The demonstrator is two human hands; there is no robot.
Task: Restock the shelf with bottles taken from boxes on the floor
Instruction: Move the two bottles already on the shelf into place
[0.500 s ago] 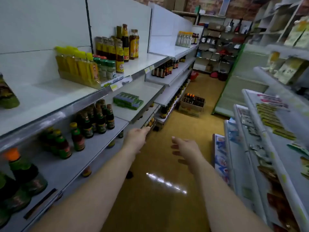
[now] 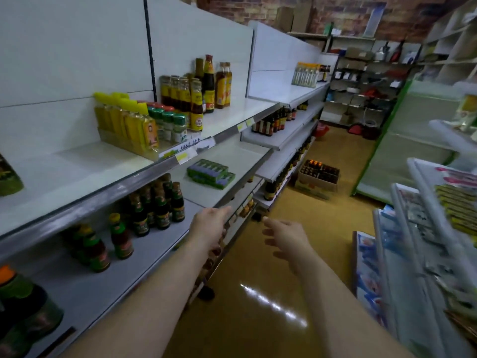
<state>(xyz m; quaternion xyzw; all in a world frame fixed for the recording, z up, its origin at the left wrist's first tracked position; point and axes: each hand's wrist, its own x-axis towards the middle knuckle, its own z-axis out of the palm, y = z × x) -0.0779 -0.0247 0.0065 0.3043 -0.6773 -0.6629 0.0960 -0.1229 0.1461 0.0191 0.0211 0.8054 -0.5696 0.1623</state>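
Evidently between loads, left hand [image 2: 210, 223] and right hand [image 2: 286, 239] were extended empty, fingers loosely spread; the next move likely required reaching the box [image 2: 316, 184] of bottles [image 2: 320, 168].

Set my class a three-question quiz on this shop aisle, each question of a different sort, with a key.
1. True or false: the left hand and the right hand both hold nothing.
2. The open box of bottles stands: A on the floor; B on a counter; C on a trolley.
3. Fill in: the wrapped bottles on the top shelf have ____ caps.
Key: 1 true; 2 A; 3 yellow.
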